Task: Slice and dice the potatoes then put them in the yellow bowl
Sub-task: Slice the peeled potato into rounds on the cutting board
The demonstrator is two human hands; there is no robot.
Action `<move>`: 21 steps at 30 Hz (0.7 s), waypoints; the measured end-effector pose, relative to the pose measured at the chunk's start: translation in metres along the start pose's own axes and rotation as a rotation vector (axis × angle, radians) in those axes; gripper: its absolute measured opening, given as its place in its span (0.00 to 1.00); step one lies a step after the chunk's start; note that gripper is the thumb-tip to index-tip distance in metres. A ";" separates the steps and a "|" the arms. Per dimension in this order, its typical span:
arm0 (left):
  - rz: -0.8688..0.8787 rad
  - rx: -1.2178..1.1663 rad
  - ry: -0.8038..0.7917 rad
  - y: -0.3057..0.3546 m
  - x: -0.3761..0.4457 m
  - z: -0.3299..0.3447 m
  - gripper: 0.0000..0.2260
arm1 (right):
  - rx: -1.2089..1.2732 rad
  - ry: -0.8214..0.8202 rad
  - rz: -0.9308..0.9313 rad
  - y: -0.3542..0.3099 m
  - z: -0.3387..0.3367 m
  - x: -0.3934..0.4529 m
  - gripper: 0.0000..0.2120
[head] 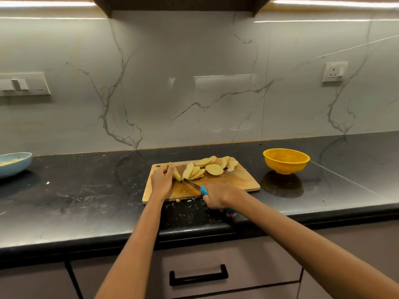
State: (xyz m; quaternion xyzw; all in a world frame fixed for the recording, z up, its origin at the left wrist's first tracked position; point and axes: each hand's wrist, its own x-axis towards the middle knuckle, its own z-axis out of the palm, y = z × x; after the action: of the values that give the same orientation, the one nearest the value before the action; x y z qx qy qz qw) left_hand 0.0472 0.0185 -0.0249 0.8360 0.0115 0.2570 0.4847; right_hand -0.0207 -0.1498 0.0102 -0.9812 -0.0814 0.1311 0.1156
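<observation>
Wooden cutting board (233,184) sat near the table's (86,203) front edge, with bare black table on both sides. The yellow bowl (286,160) stood well apart, to its right. Pale potato slices (213,166) fanned along the board's back edge. Left hand (161,180) gripped the uncut potato end (177,174); right hand (217,196) was wrapped round the blue-handled knife (195,184), blade pointing back-left.

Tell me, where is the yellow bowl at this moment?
In the head view the yellow bowl stands on the black counter, right of the cutting board and apart from it, near the marble wall.
</observation>
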 end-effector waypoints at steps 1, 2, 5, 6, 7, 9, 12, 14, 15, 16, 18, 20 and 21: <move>-0.014 -0.004 0.007 -0.001 0.001 0.000 0.14 | -0.024 0.018 -0.003 0.001 0.000 -0.002 0.16; -0.025 -0.013 0.009 -0.001 0.001 0.000 0.15 | -0.047 0.040 -0.017 0.002 0.000 -0.002 0.15; -0.026 -0.045 -0.025 0.003 -0.002 -0.001 0.13 | -0.105 0.152 -0.107 0.005 -0.004 -0.001 0.15; -0.034 -0.051 -0.053 0.003 -0.002 -0.001 0.10 | -0.093 0.206 -0.133 0.007 -0.005 0.000 0.15; -0.029 -0.040 -0.080 0.003 -0.002 -0.001 0.11 | -0.059 0.264 -0.153 0.009 -0.006 0.000 0.15; -0.009 0.003 -0.125 0.003 -0.002 0.000 0.19 | 0.028 0.387 -0.171 0.015 -0.010 0.001 0.15; 0.046 0.098 -0.226 0.002 0.000 0.003 0.27 | 0.114 0.545 -0.178 0.029 -0.017 0.012 0.15; 0.090 0.172 -0.327 -0.001 0.002 0.007 0.31 | 0.221 0.640 -0.146 0.040 -0.020 0.025 0.15; 0.132 0.221 -0.367 -0.004 0.005 0.010 0.32 | 0.279 0.688 -0.118 0.046 -0.021 0.033 0.14; 0.171 0.272 -0.392 -0.004 0.005 0.012 0.31 | 0.329 0.732 -0.085 0.051 -0.021 0.041 0.13; 0.242 0.329 -0.403 -0.003 0.008 0.016 0.30 | 0.440 0.791 -0.030 0.061 -0.023 0.060 0.13; 0.274 0.333 -0.400 -0.001 0.013 0.020 0.29 | 0.568 0.852 0.016 0.068 -0.026 0.077 0.14; 0.281 0.333 -0.401 -0.001 0.016 0.021 0.28 | 0.597 0.900 0.043 0.071 -0.028 0.083 0.14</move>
State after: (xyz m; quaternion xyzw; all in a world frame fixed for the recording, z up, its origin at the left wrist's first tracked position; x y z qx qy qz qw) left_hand 0.0705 0.0062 -0.0273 0.9315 -0.1582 0.1457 0.2933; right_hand 0.0753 -0.2080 -0.0009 -0.8665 0.0369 -0.2824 0.4100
